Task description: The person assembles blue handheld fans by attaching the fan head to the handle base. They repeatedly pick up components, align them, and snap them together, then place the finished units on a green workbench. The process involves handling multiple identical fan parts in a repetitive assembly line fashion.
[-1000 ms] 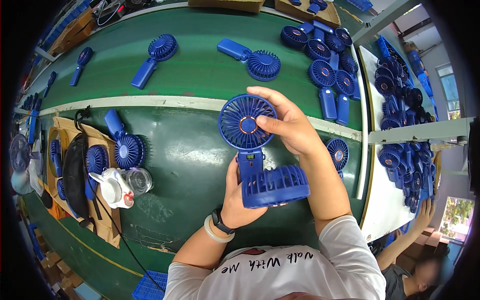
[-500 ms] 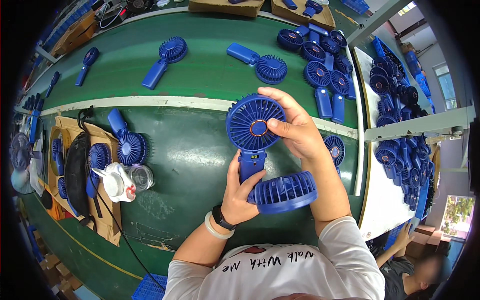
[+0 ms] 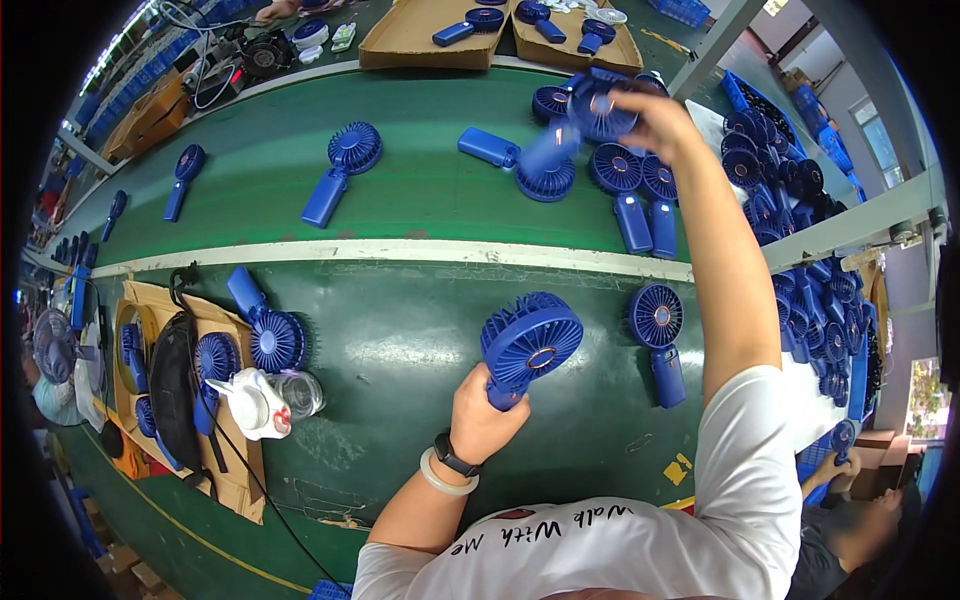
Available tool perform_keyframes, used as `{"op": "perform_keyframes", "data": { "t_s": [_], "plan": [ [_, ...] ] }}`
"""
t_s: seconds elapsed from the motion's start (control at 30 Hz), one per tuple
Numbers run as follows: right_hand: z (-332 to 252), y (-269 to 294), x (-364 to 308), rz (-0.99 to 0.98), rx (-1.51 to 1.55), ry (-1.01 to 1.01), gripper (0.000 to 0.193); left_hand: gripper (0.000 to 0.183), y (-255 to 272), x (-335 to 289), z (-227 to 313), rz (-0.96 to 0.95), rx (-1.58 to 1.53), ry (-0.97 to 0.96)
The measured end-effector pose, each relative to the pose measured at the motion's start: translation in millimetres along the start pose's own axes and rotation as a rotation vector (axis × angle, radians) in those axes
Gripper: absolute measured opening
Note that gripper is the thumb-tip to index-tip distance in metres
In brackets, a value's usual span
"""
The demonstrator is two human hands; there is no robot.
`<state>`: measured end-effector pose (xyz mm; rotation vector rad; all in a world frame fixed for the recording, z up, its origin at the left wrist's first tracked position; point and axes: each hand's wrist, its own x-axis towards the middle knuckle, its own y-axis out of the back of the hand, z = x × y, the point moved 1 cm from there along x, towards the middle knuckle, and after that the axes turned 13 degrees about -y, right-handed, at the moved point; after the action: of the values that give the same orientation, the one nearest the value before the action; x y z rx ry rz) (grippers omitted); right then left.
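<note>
Over green worktop, belt | left hand wrapped round blue fan, right hand clasping blurred fan | window right

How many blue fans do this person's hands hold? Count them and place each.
2: one blue fan in the left hand, over the near green tabletop; a second, blurred fan in the right hand, over the far green surface. No other held fan shows.

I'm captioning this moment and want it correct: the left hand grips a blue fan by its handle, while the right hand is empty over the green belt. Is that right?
Not quite: the right hand isn't empty. The head view shows it holding a second blue fan, blurred, by its round head. The rest stands.
</note>
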<state>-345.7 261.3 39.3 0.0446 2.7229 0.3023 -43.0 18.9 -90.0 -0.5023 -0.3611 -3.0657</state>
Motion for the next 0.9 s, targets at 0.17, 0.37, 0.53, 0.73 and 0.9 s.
{"op": "perform_keyframes", "data": {
  "t_s": [0.17, 0.37, 0.53, 0.73, 0.9],
  "plan": [
    [20.7, -20.7, 60.3, -0.067, 0.679, 0.179, 0.032, 0.028, -1.2, -4.5, -8.9, -0.023, 0.023, 0.042],
    [70.7, -116.4, 57.1, -0.067, -0.194, 0.267, 0.035, 0.028, 0.4, -4.5, -6.9, 0.018, 0.008, 0.105],
    [69.6, -154.0, 43.2, 0.217, -1.032, 0.373, 0.060, 0.029, 1.3, -0.7, -3.5, -0.031, 0.018, 0.118],
    [52.8, -151.4, -47.3, 0.229, -1.006, 0.823, 0.059, 0.031, 1.4, -7.1, -10.5, 0.070, -0.110, 0.181],
    [71.9, -93.8, -174.4, 0.062, -0.754, 0.882, 0.039, 0.036, 5.1, -10.8, -4.3, 0.272, -0.346, 0.225]
  ]
}}
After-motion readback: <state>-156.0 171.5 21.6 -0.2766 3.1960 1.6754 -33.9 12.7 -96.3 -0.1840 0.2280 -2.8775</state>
